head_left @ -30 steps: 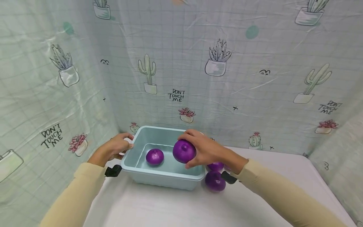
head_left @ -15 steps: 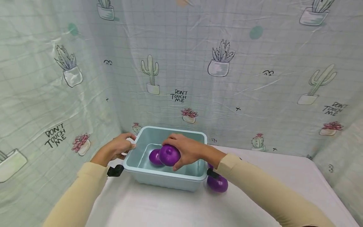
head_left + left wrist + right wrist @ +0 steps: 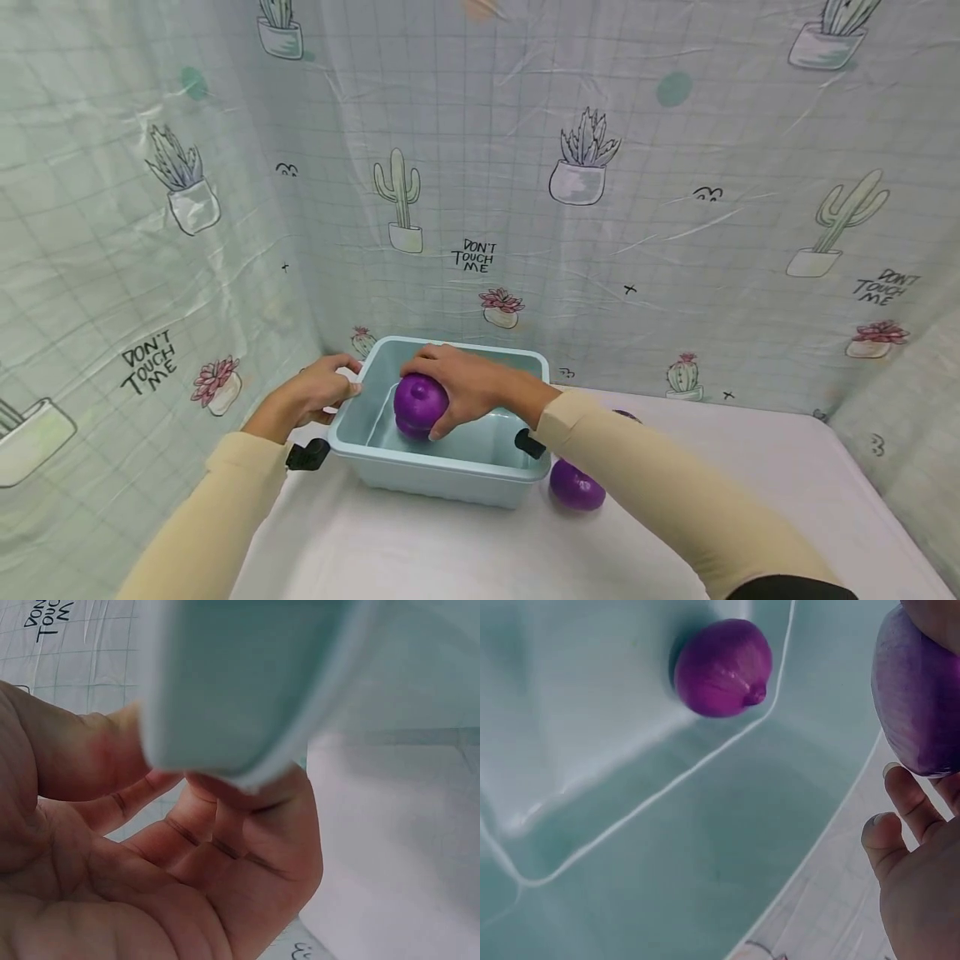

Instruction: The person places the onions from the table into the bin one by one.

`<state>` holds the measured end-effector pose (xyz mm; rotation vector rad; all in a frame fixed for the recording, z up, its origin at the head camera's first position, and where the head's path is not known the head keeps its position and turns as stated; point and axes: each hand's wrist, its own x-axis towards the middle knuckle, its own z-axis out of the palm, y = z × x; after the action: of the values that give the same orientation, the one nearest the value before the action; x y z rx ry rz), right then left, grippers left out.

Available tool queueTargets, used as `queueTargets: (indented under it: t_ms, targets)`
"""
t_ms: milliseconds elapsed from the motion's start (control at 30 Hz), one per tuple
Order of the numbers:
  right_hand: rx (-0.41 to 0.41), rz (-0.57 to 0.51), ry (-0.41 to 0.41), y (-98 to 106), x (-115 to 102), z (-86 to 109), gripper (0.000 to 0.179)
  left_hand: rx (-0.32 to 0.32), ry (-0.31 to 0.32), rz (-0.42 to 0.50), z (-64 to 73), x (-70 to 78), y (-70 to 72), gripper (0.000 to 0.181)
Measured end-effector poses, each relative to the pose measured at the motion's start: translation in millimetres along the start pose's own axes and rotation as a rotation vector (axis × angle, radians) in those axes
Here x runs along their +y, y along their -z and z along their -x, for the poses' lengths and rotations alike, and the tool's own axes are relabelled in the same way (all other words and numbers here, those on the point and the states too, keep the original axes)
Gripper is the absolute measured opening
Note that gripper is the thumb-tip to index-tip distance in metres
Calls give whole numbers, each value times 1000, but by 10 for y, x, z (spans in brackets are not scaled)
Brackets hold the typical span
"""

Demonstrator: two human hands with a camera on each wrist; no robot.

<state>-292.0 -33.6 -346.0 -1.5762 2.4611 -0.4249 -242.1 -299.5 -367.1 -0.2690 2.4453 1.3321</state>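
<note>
My left hand [image 3: 318, 390] pinches the left rim of a pale blue plastic basin [image 3: 442, 473]. In the left wrist view, the thumb and curled fingers meet at the basin's rim [image 3: 232, 776]. My right hand [image 3: 465, 385] grips a purple onion [image 3: 420, 398] over the basin's left half. A second onion [image 3: 724, 669] lies on the basin floor, apart from the held one in the right wrist view. From the head view it is mostly hidden under the held onion. On the table, close to the basin's right front corner, sits another purple onion [image 3: 576, 486].
The basin stands on a white table [image 3: 390, 550] close to the back wall. A cactus-print curtain [image 3: 480, 183] hangs behind and at both sides. My right sleeve [image 3: 660, 492] crosses over the table and hides part of the area right of the basin.
My right hand has carried its onion leftward across the basin, from the right side to above the other onion inside. The left hand keeps its hold on the rim.
</note>
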Motion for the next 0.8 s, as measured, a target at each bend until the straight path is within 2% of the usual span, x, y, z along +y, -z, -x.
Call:
queueTargets:
  t_ms: [267, 533, 800]
  targets:
    - [-36, 28, 18, -162, -11, -204, 87, -6, 6, 11, -13, 1, 4, 40]
    - [-84, 65, 17, -344, -21, -318, 87, -16, 6, 26, -10, -19, 7, 39]
    - [-106, 151, 49, -446, -76, -407, 82, -23, -4, 22, -3, -11, 4, 39]
